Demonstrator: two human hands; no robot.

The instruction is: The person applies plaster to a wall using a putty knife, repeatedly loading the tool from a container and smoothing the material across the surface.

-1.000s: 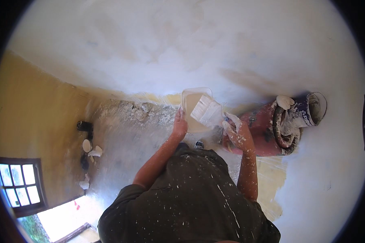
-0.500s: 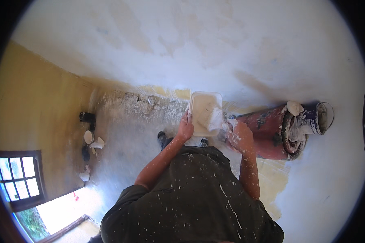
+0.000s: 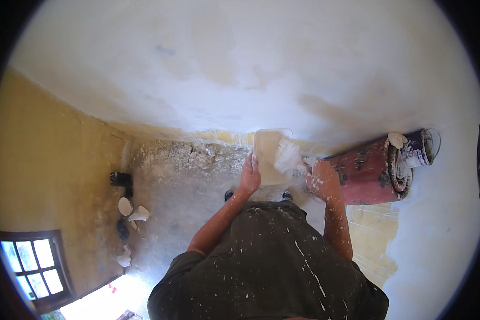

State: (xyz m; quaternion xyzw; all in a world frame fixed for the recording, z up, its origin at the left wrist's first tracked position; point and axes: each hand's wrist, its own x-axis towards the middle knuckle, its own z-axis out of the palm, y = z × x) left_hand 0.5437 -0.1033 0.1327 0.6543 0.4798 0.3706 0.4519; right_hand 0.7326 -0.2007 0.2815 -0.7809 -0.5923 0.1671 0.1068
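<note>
My left hand [image 3: 250, 175] grips the left side of a shallow, cream-coloured rectangular tub [image 3: 267, 146], held up in front of my body. A putty knife [image 3: 288, 155] covered in white paste lies over the tub's right half. My right hand [image 3: 323, 179], spattered with white, is closed round its handle, which the fingers mostly hide. How much paste is in the tub I cannot tell.
A red drum [image 3: 360, 177] stands at the right by the wall, with a dark purple bucket [image 3: 420, 148] and a whitish lump [image 3: 397, 140] on top. Ahead rises the white-coated wall [image 3: 240, 64]. Several containers and scraps, including a white bowl [image 3: 125, 206], lie along the yellow left wall [image 3: 53, 144].
The view has shifted, so tub and hands appear slightly lower and to the right. The knife blade has turned a little and lies further over the tub.
</note>
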